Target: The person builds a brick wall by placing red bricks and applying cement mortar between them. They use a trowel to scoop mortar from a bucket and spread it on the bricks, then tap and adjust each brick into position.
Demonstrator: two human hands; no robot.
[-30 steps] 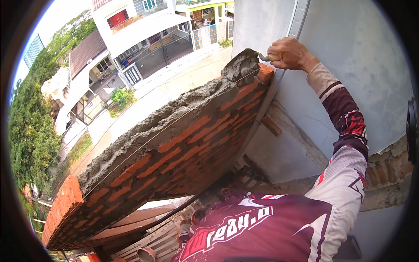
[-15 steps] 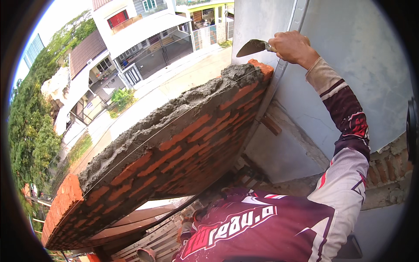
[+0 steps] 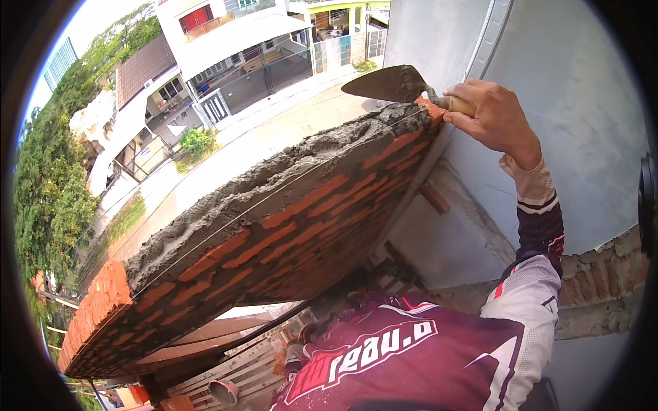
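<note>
My right hand (image 3: 492, 116) is closed around the wooden handle of a trowel (image 3: 387, 83). Its pointed blade reaches left, just above the wet mortar (image 3: 274, 168) near the wall's far right end. The blade looks tilted; whether it touches the mortar I cannot tell. Beneath lies a red brick wall (image 3: 288, 233), with a string line (image 3: 236, 217) stretched along its top edge. An orange brick (image 3: 430, 109) sits at the right end, by my fingers. Low down, beside my maroon shirt, a bit of left sleeve (image 3: 295, 355) shows; the left hand's fingers cannot be made out.
Bare bricks (image 3: 103, 298) top the wall's near left end. A grey plastered wall (image 3: 569, 116) with a metal straightedge (image 3: 490, 38) rises at the right. Below are wooden slats (image 3: 212, 380) and a small bucket (image 3: 223, 392). Beyond the wall lies a street with houses (image 3: 253, 55).
My right hand has come lower and slightly right, bringing the trowel down toward the mortar at the far end. Its blade now turns its broad face more into view. The view has shifted slightly.
</note>
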